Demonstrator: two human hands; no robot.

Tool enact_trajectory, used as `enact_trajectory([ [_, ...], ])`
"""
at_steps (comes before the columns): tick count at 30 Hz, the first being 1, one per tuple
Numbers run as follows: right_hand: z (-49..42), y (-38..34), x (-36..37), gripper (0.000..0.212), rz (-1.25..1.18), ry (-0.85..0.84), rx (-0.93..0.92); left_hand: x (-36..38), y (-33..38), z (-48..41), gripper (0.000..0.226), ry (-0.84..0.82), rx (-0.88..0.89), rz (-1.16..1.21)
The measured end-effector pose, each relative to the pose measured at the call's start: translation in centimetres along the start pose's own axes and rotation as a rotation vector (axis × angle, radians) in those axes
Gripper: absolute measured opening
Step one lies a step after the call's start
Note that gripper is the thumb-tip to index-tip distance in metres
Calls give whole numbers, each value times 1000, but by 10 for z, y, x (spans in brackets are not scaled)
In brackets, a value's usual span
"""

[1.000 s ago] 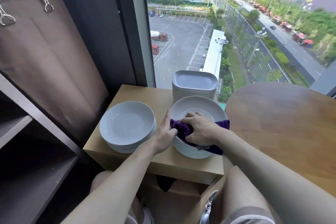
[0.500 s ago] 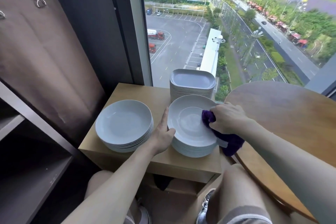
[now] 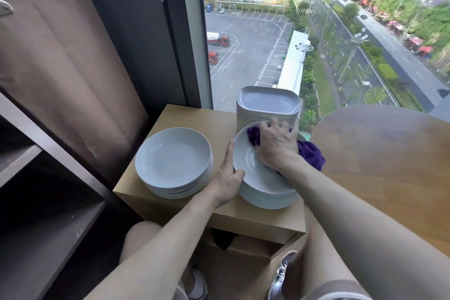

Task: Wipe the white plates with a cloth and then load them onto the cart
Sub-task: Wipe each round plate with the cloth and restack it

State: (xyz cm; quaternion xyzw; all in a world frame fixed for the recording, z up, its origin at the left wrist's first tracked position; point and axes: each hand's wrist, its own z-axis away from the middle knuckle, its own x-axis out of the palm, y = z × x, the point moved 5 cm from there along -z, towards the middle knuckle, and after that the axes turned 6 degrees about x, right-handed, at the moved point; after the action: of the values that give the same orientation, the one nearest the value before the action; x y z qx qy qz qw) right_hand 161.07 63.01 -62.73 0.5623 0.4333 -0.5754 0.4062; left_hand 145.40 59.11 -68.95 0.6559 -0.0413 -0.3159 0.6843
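Note:
Two stacks of round white plates stand on a small wooden cabinet (image 3: pixel 185 117). The left stack (image 3: pixel 173 162) is untouched. On the top plate of the right stack (image 3: pixel 261 179) my right hand (image 3: pixel 276 145) presses a purple cloth (image 3: pixel 310 152) against the plate's far side, with fingers curled over the cloth. My left hand (image 3: pixel 227 173) steadies that plate's left rim, thumb on the rim and fingers straight along its edge. Behind stands a stack of square white plates (image 3: pixel 267 102).
A round wooden table (image 3: pixel 389 153) sits at the right, close to the cabinet. Dark shelving (image 3: pixel 36 202) fills the left side, with a brown curtain (image 3: pixel 60 56) behind it. A tall window (image 3: pixel 316 19) is straight ahead. My knees and shoes show below.
My right hand with the cloth swept from the plate's near side to its right rim and now to its far side. My left hand stayed on the left rim.

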Motion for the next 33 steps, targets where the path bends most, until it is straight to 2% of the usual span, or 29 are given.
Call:
enact_trajectory([
  [4,21,-26,8,40,-151,-35,-172,-3,11,4,87,32,37,-33],
  [7,33,-15,8,35,-184,-105,-244,-5,12,3,86,34,15,-26],
  [12,53,0,7,57,-134,-263,-332,-3,8,0,84,15,-26,32],
  [15,63,4,5,61,-96,-333,-348,-5,8,2,92,13,-37,56],
  [17,67,9,2,54,-42,-346,-360,-5,10,4,93,9,-30,85],
  [20,72,23,-2,47,53,-345,-347,-7,11,6,94,17,-28,106],
  [25,61,65,-16,55,166,-333,-199,-13,10,7,87,33,-52,189],
  [29,32,75,-28,26,154,-219,-98,-14,16,9,85,36,-42,239],
  [33,8,55,-28,25,157,-120,-92,-16,18,9,86,47,-54,291],
])
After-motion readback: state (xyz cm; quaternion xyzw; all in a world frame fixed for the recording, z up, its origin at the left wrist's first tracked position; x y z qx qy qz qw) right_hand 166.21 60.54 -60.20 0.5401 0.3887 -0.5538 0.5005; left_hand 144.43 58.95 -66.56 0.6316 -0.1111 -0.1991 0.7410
